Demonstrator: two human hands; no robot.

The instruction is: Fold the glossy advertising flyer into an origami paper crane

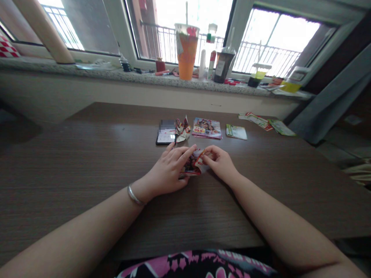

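Note:
A sheet of colourful printed paper (191, 165) lies on the table between my hands, its right side curling up. My left hand (169, 168) rests on the paper's left part with the fingers stretched out and spread, covering some of it. At the right edge, my right hand (220, 161) pinches the raised paper between thumb and fingers. Just beyond my left fingertips lie a phone (165, 137) with a lit screen and a folded paper figure (182, 130) with pointed tips, made of similar printed paper.
Behind my hands are a stack of printed flyers (206, 128) and small green-white papers (236, 132). Paper strips (259, 121) lie at the table's (87, 162) far right. On the windowsill (139, 77) stand an orange drink cup (186, 54), a dark drink cup (223, 65) and several bottles.

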